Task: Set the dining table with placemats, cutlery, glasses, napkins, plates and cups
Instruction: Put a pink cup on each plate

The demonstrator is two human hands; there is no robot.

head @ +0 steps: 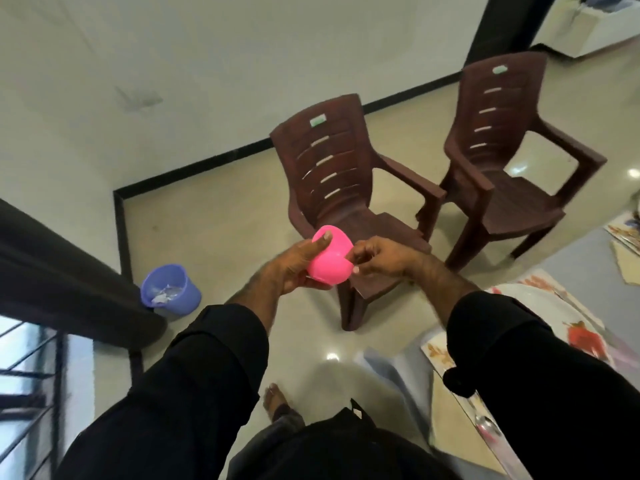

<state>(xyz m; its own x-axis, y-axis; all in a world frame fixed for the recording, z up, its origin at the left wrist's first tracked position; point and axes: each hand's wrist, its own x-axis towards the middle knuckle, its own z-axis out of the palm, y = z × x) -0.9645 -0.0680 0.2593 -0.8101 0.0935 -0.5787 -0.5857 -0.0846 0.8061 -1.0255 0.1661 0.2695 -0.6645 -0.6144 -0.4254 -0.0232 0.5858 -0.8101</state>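
Pink cup, one, gripped by left hand, right hand pinching its rim; two brown chairs beyond.

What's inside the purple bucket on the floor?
The purple bucket holds crumpled white scraps, like paper or wrappers, lying on its bottom. Its near wall hides part of the inside, so anything beneath or beside them cannot be seen.

A bright pink plastic cup is held up in mid-air at the centre of the scene, tilted on its side with its rounded bottom facing near. At the near right, a white plate with a red print lies flat on a patterned placemat.
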